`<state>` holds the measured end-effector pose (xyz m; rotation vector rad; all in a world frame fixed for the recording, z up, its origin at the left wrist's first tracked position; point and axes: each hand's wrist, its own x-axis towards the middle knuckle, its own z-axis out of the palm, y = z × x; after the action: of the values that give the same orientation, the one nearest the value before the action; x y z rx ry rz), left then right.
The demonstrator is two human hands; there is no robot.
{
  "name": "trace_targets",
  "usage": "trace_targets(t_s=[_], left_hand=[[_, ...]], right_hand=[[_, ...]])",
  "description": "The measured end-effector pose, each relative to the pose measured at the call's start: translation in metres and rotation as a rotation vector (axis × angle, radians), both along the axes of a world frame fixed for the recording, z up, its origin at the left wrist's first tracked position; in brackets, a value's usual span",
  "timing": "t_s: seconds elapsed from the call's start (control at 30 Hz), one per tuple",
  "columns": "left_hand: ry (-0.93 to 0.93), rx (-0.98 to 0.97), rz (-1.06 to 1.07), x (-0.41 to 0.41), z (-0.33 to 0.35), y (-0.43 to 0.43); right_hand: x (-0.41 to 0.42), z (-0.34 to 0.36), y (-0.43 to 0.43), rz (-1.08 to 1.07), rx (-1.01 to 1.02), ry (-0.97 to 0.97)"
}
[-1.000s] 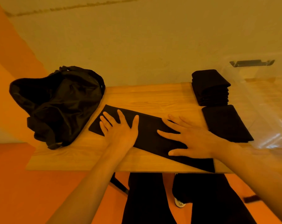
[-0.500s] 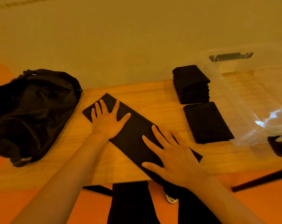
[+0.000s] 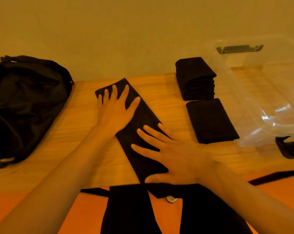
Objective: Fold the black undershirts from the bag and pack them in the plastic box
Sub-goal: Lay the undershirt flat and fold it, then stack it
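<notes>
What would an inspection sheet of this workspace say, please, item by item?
Surface: wooden table, set against the wall.
Job's things: undershirt strip lies diagonally; folded stack and single folded undershirt lie beside the plastic box, no shirts seen inside it; bag at left.
Clutter: nothing seen.
Grippers: left hand and right hand press flat on the strip.
Cables: nothing seen.
Surroundings: plain wall, orange floor.
</notes>
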<state>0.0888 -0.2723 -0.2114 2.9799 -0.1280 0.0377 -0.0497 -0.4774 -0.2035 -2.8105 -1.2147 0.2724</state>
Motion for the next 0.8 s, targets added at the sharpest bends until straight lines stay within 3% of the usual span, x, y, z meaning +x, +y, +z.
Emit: trace_targets(t_s=[0.1,0.63,0.8], left_hand=[[0.129,0.130,-0.121,-0.004,-0.015,0.005],[0.072,0.211,-0.530,0.062,-0.016,-0.019],[0.055,0.188,-0.535,0.065,-0.019,-0.022]], right_hand=[[0.010,-0.006,-0.005,-0.022,-0.021,0.032],[-0.008,-0.030,0.033,-0.441,0.109,-0.076],[-0.011,-0.032,0.040,-0.493,0.129,-0.099]])
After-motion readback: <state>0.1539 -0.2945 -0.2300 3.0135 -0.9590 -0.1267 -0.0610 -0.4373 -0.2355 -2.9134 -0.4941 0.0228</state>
